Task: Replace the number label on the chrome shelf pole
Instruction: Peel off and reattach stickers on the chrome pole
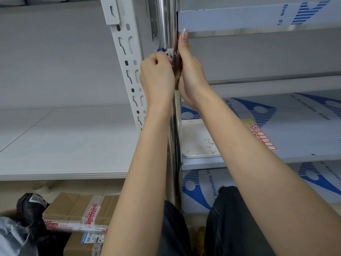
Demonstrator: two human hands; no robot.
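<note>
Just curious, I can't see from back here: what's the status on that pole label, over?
Left hand pinching number label on chrome pole. Right hand flat against pole, fingers straight. Nothing blocking the label.

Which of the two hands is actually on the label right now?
The left hand: its curled fingers pinch the white label on the chrome pole. The right hand lies straight-fingered along the pole's side.
</note>
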